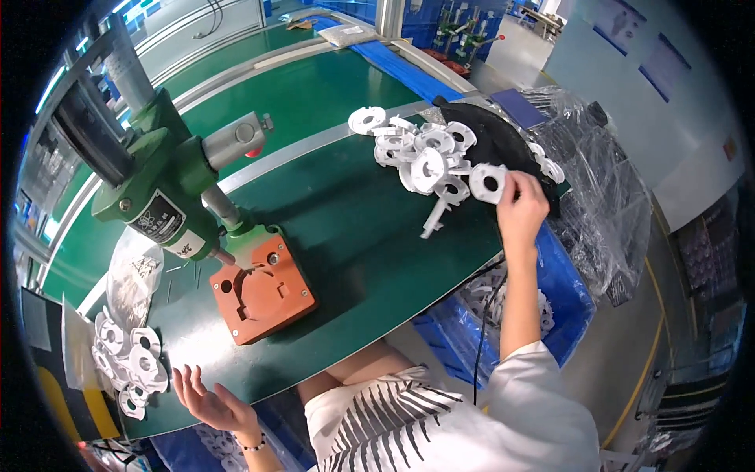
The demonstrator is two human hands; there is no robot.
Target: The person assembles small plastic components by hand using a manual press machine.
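My right hand pinches a white ring-shaped plastic part with a round hole, at the right of a loose pile of similar white parts. Palm up, with fingers apart, my left hand holds nothing near the table's front left edge. It is close to a second cluster of white parts. Between the hands stands a green bench press. Under its tip lies an orange fixture block with a recess, and no white part sits in it.
A clear bag of thin pins lies left of the press, with some loose pins beside it. Below the green table's right edge is a blue bin holding white parts. Black sheeting and clear plastic wrap lie at the right.
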